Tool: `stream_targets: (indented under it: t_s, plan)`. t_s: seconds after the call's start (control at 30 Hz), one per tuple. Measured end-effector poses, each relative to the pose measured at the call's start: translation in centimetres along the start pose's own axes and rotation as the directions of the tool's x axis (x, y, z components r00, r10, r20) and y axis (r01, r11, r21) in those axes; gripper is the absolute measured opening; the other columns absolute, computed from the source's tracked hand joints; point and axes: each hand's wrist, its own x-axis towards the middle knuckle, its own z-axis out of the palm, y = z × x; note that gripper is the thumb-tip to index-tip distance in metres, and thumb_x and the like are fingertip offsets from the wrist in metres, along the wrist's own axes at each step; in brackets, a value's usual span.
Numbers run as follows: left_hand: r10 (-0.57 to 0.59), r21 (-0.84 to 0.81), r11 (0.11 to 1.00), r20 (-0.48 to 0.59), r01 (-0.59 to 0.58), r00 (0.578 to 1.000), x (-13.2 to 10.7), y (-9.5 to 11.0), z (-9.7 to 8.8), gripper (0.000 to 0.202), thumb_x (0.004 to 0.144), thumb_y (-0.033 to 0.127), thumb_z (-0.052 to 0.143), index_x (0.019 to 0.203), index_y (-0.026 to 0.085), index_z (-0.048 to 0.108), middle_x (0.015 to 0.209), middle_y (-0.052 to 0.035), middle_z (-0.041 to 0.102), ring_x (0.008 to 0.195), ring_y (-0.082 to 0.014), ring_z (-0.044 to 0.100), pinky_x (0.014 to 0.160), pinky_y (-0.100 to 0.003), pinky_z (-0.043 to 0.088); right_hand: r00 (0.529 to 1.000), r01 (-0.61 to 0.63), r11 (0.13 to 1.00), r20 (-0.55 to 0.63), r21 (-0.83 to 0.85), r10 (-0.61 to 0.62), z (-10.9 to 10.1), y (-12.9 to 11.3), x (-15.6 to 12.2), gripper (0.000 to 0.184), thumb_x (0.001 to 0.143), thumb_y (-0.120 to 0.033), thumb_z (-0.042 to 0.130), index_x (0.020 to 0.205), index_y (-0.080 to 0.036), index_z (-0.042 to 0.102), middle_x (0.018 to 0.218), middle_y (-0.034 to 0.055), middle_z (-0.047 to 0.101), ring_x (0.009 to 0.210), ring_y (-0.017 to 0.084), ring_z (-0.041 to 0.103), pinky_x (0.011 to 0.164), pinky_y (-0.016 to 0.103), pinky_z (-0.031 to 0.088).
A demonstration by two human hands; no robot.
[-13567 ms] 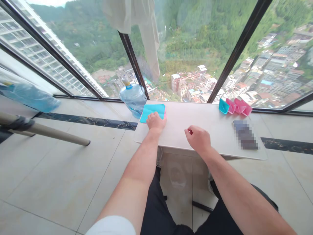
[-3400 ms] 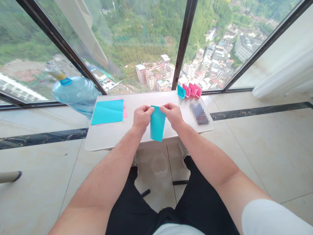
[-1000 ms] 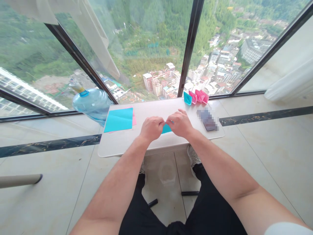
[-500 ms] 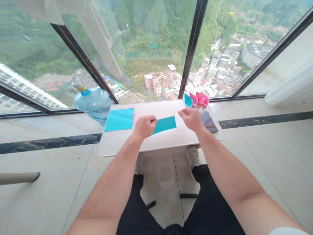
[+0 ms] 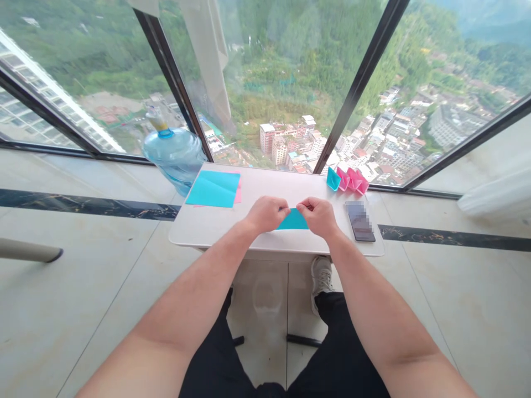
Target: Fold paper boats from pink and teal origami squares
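A folded sheet of blue paper (image 5: 292,219) is held between my two hands, just over the front middle of the white table (image 5: 232,229). My left hand (image 5: 269,213) pinches its left end, fingers closed. At the other end, my right hand (image 5: 317,214) grips the upper right corner between thumb and fingers. Both hands cover the paper's ends, so only its middle shows. To the left lies a flat blue sheet (image 5: 213,188) on top of pink paper (image 5: 238,194). At the back right stand a small blue folded paper boat (image 5: 333,179) and several pink ones (image 5: 352,181).
A phone (image 5: 360,221) lies on the table's right side. Behind the left corner, a large blue water bottle (image 5: 176,157) leans on its side by the window. My shoe (image 5: 322,276) is under the table's front edge.
My right hand has come down to the paper's right end and taken hold of it; before, it was apart from the paper. The camera view has tilted and shifted.
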Motion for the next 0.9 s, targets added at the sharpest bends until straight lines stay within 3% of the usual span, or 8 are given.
stream_targets:
  t_s: [0.3,0.4,0.47,0.57,0.63,0.7,0.8,0.9]
  plan:
    - [-0.152,0.068,0.986,0.006,0.151,0.988,0.1,-1.6,-1.7,0.025,0.087,0.031,0.056,0.08,0.021,0.077,0.075,-0.0043,0.074,0.074,-0.0195,0.065,0.068,-0.029,0.044,0.997,-0.056,0.996,-0.059,-0.066,0.052,-0.6,1.5,1.1,0.024,0.08,-0.039,0.061,0.073,-0.019,0.07,0.061,0.0004,0.064,0.059,0.015,0.054,0.061,0.029,0.04]
    - [-0.233,0.174,0.957,-0.024,0.234,0.972,-0.1,-2.7,-2.1,0.024,0.088,0.031,0.056,0.079,0.02,0.075,0.079,-0.0068,0.074,0.081,-0.0232,0.067,0.074,-0.032,0.048,0.992,-0.125,0.989,-0.006,-0.072,0.125,-0.6,2.9,1.9,0.022,0.078,-0.038,0.061,0.071,-0.018,0.069,0.06,-0.0002,0.063,0.057,0.015,0.052,0.057,0.028,0.038]
    - [-0.229,0.251,0.937,-0.091,0.245,0.969,-0.3,-3.1,-1.9,0.024,0.089,0.027,0.054,0.085,0.018,0.075,0.089,-0.0097,0.075,0.09,-0.0257,0.068,0.084,-0.036,0.049,0.985,-0.164,0.984,0.041,-0.077,0.167,-0.4,3.9,2.5,0.021,0.077,-0.037,0.062,0.071,-0.018,0.069,0.059,-0.0009,0.061,0.056,0.014,0.051,0.056,0.027,0.037]
    - [-0.042,0.265,0.962,-0.07,0.059,0.997,-0.6,-2.8,-0.7,0.026,0.091,0.024,0.054,0.106,0.017,0.074,0.11,-0.0109,0.072,0.11,-0.0255,0.063,0.101,-0.037,0.046,0.987,-0.147,0.984,0.051,-0.101,0.152,0.3,5.0,3.2,0.018,0.076,-0.034,0.063,0.072,-0.018,0.071,0.063,-0.0008,0.064,0.061,0.014,0.055,0.06,0.026,0.04]
    - [0.117,0.253,0.958,0.087,-0.135,0.989,-0.9,-2.3,0.6,0.031,0.092,0.02,0.052,0.116,0.018,0.071,0.118,-0.0098,0.07,0.115,-0.0238,0.06,0.105,-0.035,0.044,0.989,-0.121,0.984,0.069,-0.133,0.131,0.7,5.5,3.4,0.017,0.077,-0.033,0.064,0.077,-0.018,0.073,0.069,0.0,0.068,0.066,0.014,0.058,0.064,0.026,0.043]
    - [0.184,0.276,0.931,0.204,-0.237,0.962,-1.0,-1.9,2.0,0.036,0.092,0.017,0.049,0.123,0.018,0.068,0.12,-0.0101,0.068,0.114,-0.0238,0.059,0.105,-0.036,0.044,0.989,-0.114,0.978,0.074,-0.176,0.128,0.9,5.8,3.4,0.021,0.077,-0.034,0.068,0.088,-0.018,0.076,0.075,0.0015,0.07,0.07,0.015,0.061,0.068,0.027,0.045]
    - [0.158,0.355,0.906,0.219,-0.23,0.963,-1.1,-1.7,3.4,0.043,0.093,0.018,0.046,0.132,0.021,0.063,0.124,-0.0109,0.064,0.114,-0.0259,0.056,0.103,-0.04,0.044,0.987,-0.138,0.965,0.049,-0.223,0.153,1.1,6.1,3.3,0.032,0.073,-0.032,0.074,0.101,-0.016,0.075,0.083,0.0037,0.072,0.076,0.016,0.064,0.073,0.027,0.048]
    - [0.101,0.391,0.903,0.206,-0.176,0.973,-1.0,-1.4,3.9,0.051,0.09,0.019,0.047,0.139,0.025,0.058,0.127,-0.0106,0.061,0.114,-0.027,0.054,0.099,-0.041,0.045,0.982,-0.17,0.96,0.038,-0.221,0.182,1.2,6.3,3.0,0.028,0.07,-0.024,0.072,0.097,-0.017,0.076,0.084,0.0043,0.074,0.079,0.017,0.066,0.072,0.026,0.049]
